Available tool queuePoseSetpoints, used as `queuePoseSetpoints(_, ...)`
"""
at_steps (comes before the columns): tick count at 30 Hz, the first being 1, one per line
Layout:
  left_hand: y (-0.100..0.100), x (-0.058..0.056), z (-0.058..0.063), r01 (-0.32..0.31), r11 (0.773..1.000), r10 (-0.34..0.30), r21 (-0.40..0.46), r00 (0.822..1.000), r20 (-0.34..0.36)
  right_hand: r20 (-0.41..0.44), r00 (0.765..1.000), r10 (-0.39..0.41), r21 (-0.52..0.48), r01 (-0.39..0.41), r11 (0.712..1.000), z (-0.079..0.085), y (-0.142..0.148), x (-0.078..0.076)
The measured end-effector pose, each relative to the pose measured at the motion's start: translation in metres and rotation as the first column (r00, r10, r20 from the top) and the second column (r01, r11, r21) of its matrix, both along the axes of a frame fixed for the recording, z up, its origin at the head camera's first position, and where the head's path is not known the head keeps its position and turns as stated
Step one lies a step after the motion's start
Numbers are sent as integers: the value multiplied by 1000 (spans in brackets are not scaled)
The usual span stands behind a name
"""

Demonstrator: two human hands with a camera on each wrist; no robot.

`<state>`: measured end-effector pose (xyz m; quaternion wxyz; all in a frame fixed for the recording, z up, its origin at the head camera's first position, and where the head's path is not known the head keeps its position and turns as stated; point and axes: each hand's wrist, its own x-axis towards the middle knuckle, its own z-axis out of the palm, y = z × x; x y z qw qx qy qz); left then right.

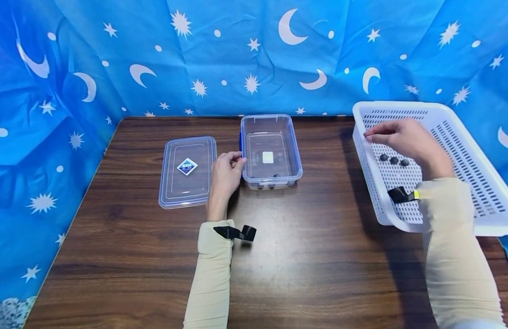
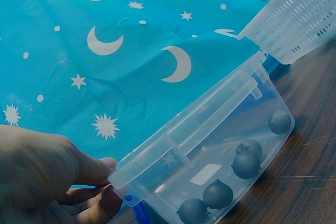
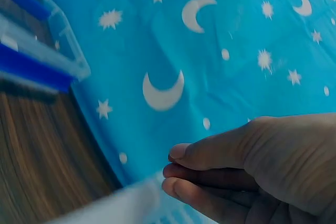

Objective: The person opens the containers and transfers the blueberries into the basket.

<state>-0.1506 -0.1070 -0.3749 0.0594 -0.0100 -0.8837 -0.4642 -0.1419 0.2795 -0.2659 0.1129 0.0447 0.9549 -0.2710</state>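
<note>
A clear plastic container (image 1: pixel 272 146) with a blue-edged rim stands on the table. Inside it lie several dark balls (image 2: pixel 245 164), some with a small nub. My left hand (image 1: pixel 227 176) pinches the container's rim at its left side, thumb and fingers meeting there in the left wrist view. Over the left wall of the white basket (image 1: pixel 497 201) hovers my right hand (image 1: pixel 408 137). Its thumb and fingertips (image 3: pixel 180 151) are close together, and nothing shows between them. Three more dark balls (image 1: pixel 394 161) lie on the basket floor below that hand.
Left of the container, partly behind my left hand, a clear lid (image 1: pixel 184 187) with a blue edge and a diamond label lies flat on the brown wooden table (image 1: pixel 303 269). A blue moon-and-star cloth (image 1: pixel 237 55) hangs behind and along the sides.
</note>
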Motion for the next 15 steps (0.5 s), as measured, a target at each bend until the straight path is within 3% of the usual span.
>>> queuePoseSetpoints(8, 2, -2, 1, -3, 1000, 3, -12, 1000, 3, -27, 998, 60, -38, -61, 997, 8, -37, -12)
queuePoseSetpoints(15, 4, -3, 2, -16, 1000, 16, 2, 1000, 17, -97, 977, 188, -16, -191, 982, 9, -67, -23)
